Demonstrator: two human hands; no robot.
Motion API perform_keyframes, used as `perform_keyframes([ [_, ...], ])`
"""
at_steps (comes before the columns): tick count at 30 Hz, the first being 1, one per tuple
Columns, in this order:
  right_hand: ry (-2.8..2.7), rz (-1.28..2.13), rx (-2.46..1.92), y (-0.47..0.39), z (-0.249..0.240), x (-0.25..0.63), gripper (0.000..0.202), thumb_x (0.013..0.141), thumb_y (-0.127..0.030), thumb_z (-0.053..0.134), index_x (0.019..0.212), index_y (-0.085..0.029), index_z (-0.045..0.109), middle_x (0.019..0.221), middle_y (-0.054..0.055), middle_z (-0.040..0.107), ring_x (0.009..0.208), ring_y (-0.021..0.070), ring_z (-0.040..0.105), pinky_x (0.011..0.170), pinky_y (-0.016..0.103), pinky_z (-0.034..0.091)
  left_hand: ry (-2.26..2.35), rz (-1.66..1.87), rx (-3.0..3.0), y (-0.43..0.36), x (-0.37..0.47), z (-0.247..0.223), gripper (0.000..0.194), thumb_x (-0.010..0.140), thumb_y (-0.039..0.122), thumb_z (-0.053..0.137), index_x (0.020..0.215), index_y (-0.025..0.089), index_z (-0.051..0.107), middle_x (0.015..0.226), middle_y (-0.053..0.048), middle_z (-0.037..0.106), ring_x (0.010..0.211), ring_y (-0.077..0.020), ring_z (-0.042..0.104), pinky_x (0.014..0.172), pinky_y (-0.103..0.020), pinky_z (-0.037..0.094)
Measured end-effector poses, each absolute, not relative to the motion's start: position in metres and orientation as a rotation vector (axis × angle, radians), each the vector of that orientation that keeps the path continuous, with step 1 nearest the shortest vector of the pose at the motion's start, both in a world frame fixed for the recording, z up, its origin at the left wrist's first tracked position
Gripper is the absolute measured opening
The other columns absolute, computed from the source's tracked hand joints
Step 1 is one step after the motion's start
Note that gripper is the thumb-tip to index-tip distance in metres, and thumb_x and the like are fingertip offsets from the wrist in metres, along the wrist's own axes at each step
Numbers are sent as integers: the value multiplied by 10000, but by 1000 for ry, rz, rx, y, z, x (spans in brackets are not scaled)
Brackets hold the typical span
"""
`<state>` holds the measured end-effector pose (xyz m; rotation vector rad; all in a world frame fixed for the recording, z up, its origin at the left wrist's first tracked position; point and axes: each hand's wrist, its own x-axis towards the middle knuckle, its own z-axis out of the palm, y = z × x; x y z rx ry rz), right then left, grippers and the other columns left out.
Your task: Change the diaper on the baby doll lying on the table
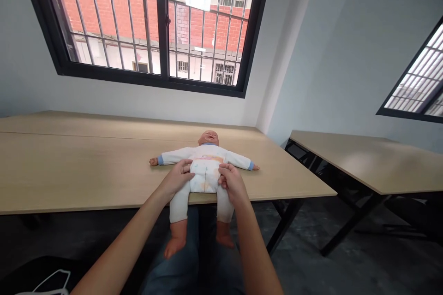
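Observation:
A baby doll [209, 138] lies on its back on the wooden table [86, 170], arms spread sideways. Its long-sleeved white top [173, 155] has blue cuffs. White pants [205, 177] with faint coloured prints cover its hips and legs, and its bare feet hang past the table's front edge. At the waist on the left, my left hand [178, 176] pinches the side of the pants between thumb and fingers. My right hand [232, 182] grips the opposite side of the waist, its fingers curled in on the cloth. Part of the doll's thighs is hidden behind my hands.
A barred window [162, 78] is in the wall behind the table. To the right stands a second wooden table [387, 161] with dark legs. My own legs are below the front edge. At the lower left lies a white hanger-like loop [51, 281] on something black.

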<state>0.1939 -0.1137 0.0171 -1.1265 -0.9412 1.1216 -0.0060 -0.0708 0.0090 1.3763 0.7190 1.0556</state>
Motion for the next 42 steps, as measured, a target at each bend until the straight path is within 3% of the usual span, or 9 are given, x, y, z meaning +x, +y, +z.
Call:
perform_keyframes([
  [4,-929,954,-1198,-120,5,200,309,723,-370,610,946,-176,520,494,-47,544,388,96,433,404,192,256,886,1174,1665,-75,-12,-1,514,732,334,701,1201,175,562,1213,-123,660,1140,-264,612,983,-406,463],
  [9,-979,749,-1222,-129,-6,204,266,740,-383,626,888,-185,528,704,4,611,494,111,490,438,220,354,1023,1134,2005,-87,-16,-4,817,590,286,810,1347,202,516,1376,-133,562,1266,-315,520,1099,-453,369],
  [14,-1104,587,-1277,-127,-17,210,246,779,-395,601,897,-183,563,773,31,626,650,160,571,562,255,453,1100,1123,2055,-84,-15,0,529,683,268,710,1201,212,618,1229,-93,668,1129,-287,616,1008,-410,444],
  [18,-1129,505,-1322,-125,-22,216,215,784,-388,582,858,-186,580,753,30,634,691,177,583,626,266,453,1143,1105,2080,-79,-14,2,364,708,328,701,1054,222,660,1078,-60,722,1025,-278,653,915,-374,484],
  [22,-1097,577,-1358,-121,-15,223,191,754,-374,585,780,-185,581,659,7,590,614,166,528,561,252,392,1122,1121,2003,-76,-16,4,348,707,432,726,975,219,666,994,-56,726,956,-270,658,830,-338,493],
  [28,-1098,572,-1240,-87,-7,225,290,782,-449,572,678,-180,551,660,-6,549,640,148,488,627,257,392,1335,1340,2171,-66,1,19,306,902,467,474,790,205,588,804,-52,670,773,-218,617,687,-300,432],
  [31,-1127,632,-1207,-67,-9,225,381,791,-525,560,619,-192,497,616,-24,505,614,137,452,630,259,382,1495,1115,2346,-52,17,29,366,927,479,399,752,207,570,752,-71,656,732,-231,605,654,-310,401],
  [37,-1175,726,-1285,-52,-14,229,387,753,-518,632,634,-206,436,601,-48,436,575,121,389,573,256,337,1634,731,2380,-28,35,35,538,917,580,335,799,164,656,854,-182,714,774,-300,656,660,-347,407],
  [42,-1209,692,-1280,-46,-24,232,360,764,-477,604,624,-216,400,604,-54,393,594,125,370,594,263,330,1744,670,2355,-20,41,29,491,927,467,350,861,130,701,945,-200,728,879,-286,676,739,-341,442],
])
